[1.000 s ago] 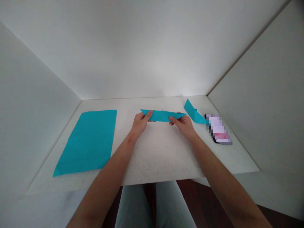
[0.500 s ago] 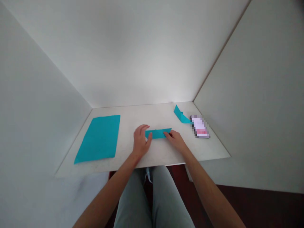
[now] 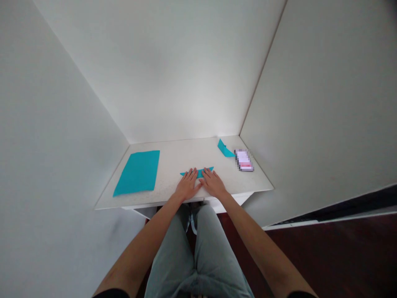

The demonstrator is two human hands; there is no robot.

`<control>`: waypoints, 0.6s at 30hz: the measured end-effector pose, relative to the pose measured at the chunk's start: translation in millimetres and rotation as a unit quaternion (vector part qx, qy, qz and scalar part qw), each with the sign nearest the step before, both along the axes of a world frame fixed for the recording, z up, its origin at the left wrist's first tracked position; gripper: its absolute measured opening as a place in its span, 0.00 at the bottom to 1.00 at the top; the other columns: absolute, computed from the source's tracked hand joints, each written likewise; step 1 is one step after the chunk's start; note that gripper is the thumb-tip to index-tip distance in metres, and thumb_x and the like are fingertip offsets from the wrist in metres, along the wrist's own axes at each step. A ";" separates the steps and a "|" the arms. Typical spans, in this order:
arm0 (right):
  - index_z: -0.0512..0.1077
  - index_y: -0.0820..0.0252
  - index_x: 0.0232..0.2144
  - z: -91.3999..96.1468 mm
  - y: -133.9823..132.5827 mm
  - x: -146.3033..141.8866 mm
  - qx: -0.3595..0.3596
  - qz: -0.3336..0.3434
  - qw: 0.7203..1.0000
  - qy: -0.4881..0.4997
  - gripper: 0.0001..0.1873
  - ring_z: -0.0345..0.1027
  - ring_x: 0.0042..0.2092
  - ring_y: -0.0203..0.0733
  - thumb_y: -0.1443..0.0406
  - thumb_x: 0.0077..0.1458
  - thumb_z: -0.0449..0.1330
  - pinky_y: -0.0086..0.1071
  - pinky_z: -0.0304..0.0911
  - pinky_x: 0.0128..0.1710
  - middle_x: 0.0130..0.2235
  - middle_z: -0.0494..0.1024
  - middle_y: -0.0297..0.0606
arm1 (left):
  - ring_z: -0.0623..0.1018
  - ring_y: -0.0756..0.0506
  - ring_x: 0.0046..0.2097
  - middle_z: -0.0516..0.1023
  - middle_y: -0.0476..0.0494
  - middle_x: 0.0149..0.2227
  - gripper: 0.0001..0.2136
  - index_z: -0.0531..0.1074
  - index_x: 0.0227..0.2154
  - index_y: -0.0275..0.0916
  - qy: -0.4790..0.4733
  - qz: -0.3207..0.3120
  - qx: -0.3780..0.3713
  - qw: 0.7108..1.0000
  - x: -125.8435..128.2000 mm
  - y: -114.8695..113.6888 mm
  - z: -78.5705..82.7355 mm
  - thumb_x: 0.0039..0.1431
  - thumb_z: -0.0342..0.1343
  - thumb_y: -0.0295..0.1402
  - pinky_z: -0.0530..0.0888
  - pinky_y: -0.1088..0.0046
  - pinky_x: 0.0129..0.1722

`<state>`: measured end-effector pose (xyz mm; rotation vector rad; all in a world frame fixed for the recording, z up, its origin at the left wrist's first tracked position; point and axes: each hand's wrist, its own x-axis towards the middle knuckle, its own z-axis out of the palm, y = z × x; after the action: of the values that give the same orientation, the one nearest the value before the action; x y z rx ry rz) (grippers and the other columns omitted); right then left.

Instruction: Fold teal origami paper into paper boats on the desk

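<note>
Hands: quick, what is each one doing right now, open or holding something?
Left hand: open, lying flat on the folded teal paper, not gripping it.
Right hand: open, lying flat on the same paper, not gripping it.

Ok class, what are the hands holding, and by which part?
Nothing is gripped: the left hand and right hand lie flat on the middle of the folded teal paper.

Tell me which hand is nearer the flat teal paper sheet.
Left. The left hand lies on the folded teal paper, to the right of the flat teal paper sheet. The right hand lies farther right, so the left hand sits between it and the sheet.
</note>
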<state>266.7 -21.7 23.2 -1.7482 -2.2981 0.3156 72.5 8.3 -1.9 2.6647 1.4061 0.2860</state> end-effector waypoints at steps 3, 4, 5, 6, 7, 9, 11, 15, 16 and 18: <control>0.65 0.66 0.74 5.7 2.9 13.3 -0.008 -0.015 1.000 -0.024 0.31 0.55 0.79 0.54 0.56 0.78 0.49 0.53 0.50 0.77 0.78 0.61 0.55 | 0.58 0.33 0.80 0.57 0.30 0.79 0.32 0.60 0.76 0.34 -0.013 0.028 -0.002 1.000 -14.4 -5.2 0.4 0.77 0.46 0.45 0.59 0.46 0.78; 0.65 0.66 0.74 8.7 4.6 18.0 -0.010 -0.023 0.999 -0.030 0.31 0.56 0.78 0.54 0.57 0.78 0.49 0.52 0.51 0.77 0.78 0.61 0.55 | 0.58 0.33 0.80 0.57 0.30 0.79 0.31 0.61 0.76 0.35 -0.017 0.042 0.000 0.999 -20.0 -7.4 0.9 0.76 0.46 0.45 0.60 0.46 0.78; 0.66 0.65 0.73 12.1 6.7 22.3 -0.010 -0.032 0.999 -0.034 0.30 0.57 0.78 0.54 0.58 0.78 0.49 0.52 0.51 0.76 0.77 0.63 0.55 | 0.58 0.34 0.80 0.58 0.31 0.79 0.31 0.62 0.76 0.36 -0.022 0.054 0.004 0.998 -25.5 -9.7 1.6 0.76 0.46 0.44 0.60 0.46 0.78; 0.67 0.64 0.72 15.8 9.4 26.1 -0.010 -0.041 0.998 -0.037 0.29 0.60 0.76 0.54 0.58 0.77 0.51 0.52 0.53 0.75 0.76 0.65 0.56 | 0.59 0.34 0.80 0.59 0.31 0.79 0.30 0.62 0.75 0.37 -0.027 0.062 0.008 0.998 -30.3 -12.2 2.3 0.76 0.46 0.44 0.60 0.46 0.78; 0.69 0.64 0.71 19.5 12.5 29.5 -0.008 -0.051 0.998 -0.038 0.28 0.63 0.74 0.56 0.59 0.76 0.53 0.52 0.55 0.73 0.74 0.69 0.57 | 0.59 0.35 0.80 0.59 0.32 0.79 0.30 0.62 0.75 0.37 -0.031 0.065 0.011 0.997 -34.4 -14.6 3.1 0.76 0.46 0.44 0.59 0.47 0.78; 0.72 0.63 0.68 26.7 19.7 34.8 -0.005 -0.066 0.997 -0.038 0.28 0.67 0.70 0.59 0.58 0.72 0.60 0.51 0.58 0.70 0.68 0.75 0.58 | 0.59 0.35 0.80 0.60 0.32 0.79 0.30 0.63 0.74 0.37 -0.039 0.066 0.016 0.997 -39.4 -18.8 4.5 0.75 0.48 0.45 0.58 0.48 0.79; 0.76 0.59 0.65 32.9 26.7 39.1 -0.007 -0.072 0.997 -0.038 0.28 0.68 0.67 0.61 0.56 0.67 0.67 0.49 0.61 0.66 0.65 0.78 0.55 | 0.59 0.35 0.80 0.62 0.32 0.78 0.29 0.64 0.72 0.38 -0.053 0.067 0.019 0.996 -40.6 -21.8 5.6 0.75 0.49 0.46 0.58 0.49 0.79; 0.79 0.53 0.61 39.0 32.9 44.4 -0.015 -0.078 0.996 -0.035 0.28 0.67 0.65 0.62 0.53 0.62 0.71 0.49 0.61 0.62 0.65 0.77 0.51 | 0.65 0.34 0.77 0.69 0.25 0.73 0.32 0.61 0.71 0.32 -0.103 0.094 0.015 0.990 -38.2 -24.9 6.3 0.72 0.54 0.47 0.63 0.51 0.77; 0.79 0.54 0.61 38.6 32.4 44.7 -0.013 -0.079 0.996 -0.035 0.27 0.67 0.65 0.62 0.53 0.62 0.71 0.49 0.60 0.62 0.64 0.77 0.51 | 0.66 0.34 0.77 0.68 0.22 0.73 0.35 0.58 0.72 0.30 -0.115 0.108 0.017 0.987 -37.7 -25.2 6.1 0.71 0.56 0.47 0.64 0.52 0.76; 0.78 0.55 0.60 35.4 29.7 44.3 0.003 -0.073 0.997 -0.032 0.26 0.67 0.64 0.61 0.55 0.62 0.71 0.50 0.59 0.63 0.64 0.77 0.51 | 0.62 0.31 0.78 0.63 0.18 0.75 0.42 0.52 0.74 0.28 -0.131 0.133 0.033 0.982 -37.1 -25.5 4.9 0.69 0.59 0.49 0.64 0.50 0.76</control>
<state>311.0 8.0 58.6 -1.9371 -2.1937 0.2282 35.4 -17.2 3.0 2.3723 1.6832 0.6933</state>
